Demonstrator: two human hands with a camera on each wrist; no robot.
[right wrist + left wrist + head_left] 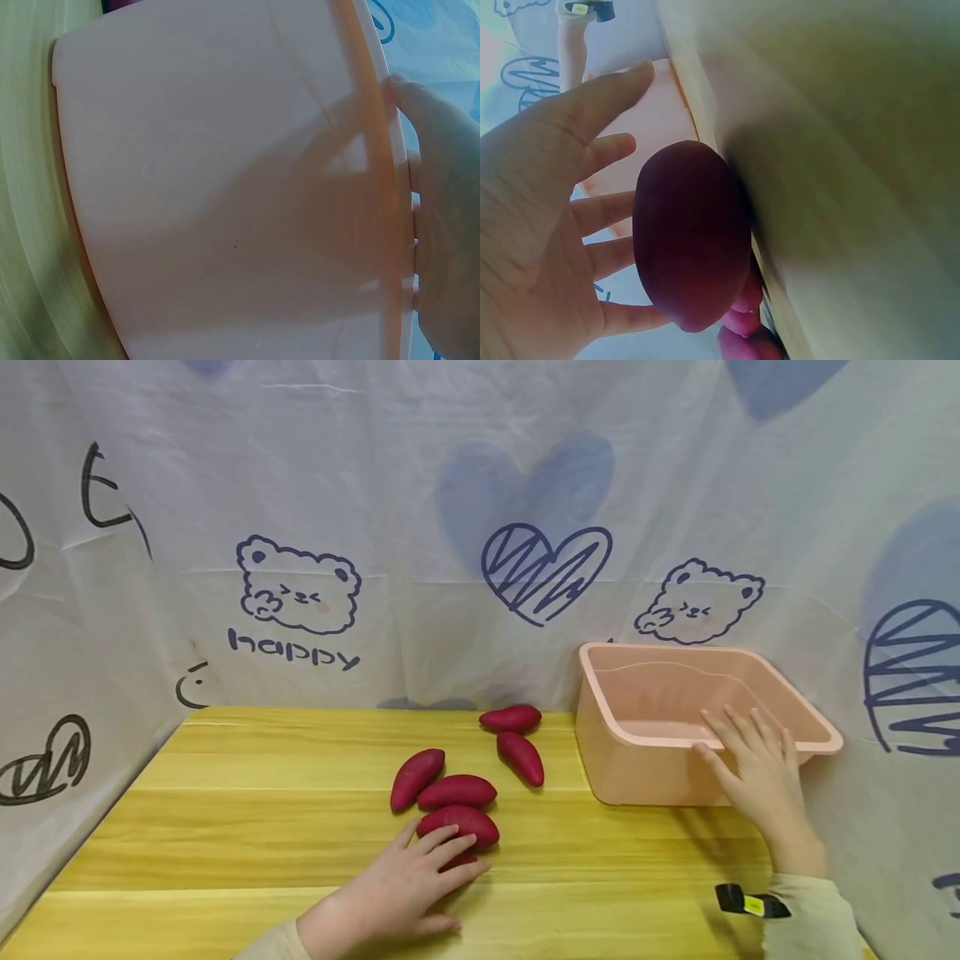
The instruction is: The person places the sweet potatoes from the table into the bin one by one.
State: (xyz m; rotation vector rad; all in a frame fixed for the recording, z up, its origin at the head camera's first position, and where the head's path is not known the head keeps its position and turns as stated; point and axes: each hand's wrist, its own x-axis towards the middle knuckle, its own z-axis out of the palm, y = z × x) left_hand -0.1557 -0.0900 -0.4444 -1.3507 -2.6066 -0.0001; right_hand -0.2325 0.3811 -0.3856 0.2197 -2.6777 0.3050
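Several dark red sweet potatoes lie on the wooden table. My left hand (pixel 397 889) reaches over the nearest ones, fingers spread, around the front sweet potato (pixel 468 822); another beneath the fingers is mostly hidden. In the left wrist view, a sweet potato (pixel 691 236) stands before the palm of the left hand (pixel 547 202), and the thumb is well away from it. My right hand (pixel 765 785) is at the near rim of a pink plastic bin (pixel 652 772), fingers extended over its inside. In the right wrist view, the thumb (pixel 409 90) is at the rim.
Beyond the left hand lie a tilted sweet potato (pixel 417 781) and one lying crosswise (pixel 457 792). Two more, one farther back (pixel 512 718) and one closer (pixel 521 758), sit left of the bin. A printed cloth (pixel 420 610) hangs behind the wooden table (pixel 247 810).
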